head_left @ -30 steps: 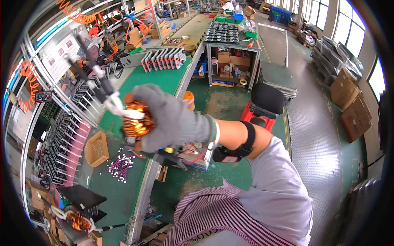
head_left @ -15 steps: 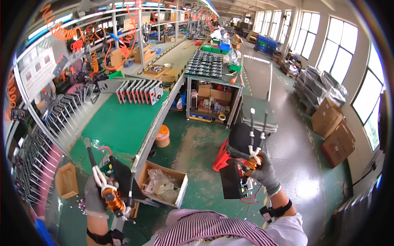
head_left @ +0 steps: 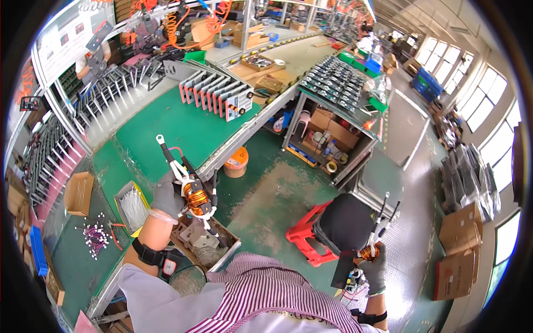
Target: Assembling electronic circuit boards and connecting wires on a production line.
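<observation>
- Beside a green-topped surface, a worker's grey-gloved left hand is holding the left coil assembly from its left side, the grip wrapping against the copper windings with some fingers hidden from view.
- Out to the other side, the gloved right hand is holding the right coil assembly, its grip curling around the copper part, near a stool with a black seat and red legs.
- Handling the pair well is probably calling for a firm hold on each coil body rather than on the leads, with the loose ends swinging clear of the surface's metal edge and the stool.
- The left coil assembly is lying aslant in the hand: its long axis is running from a ring-ended lead, pointing forward and left, to a black lead slanting back and right, over an open carton in the view.
- The right coil assembly is pointing its dark leads forward and slightly right; its long axis is running that way too, while a black panel is jutting out to the left and thin wires are trailing nearer the worker.
</observation>
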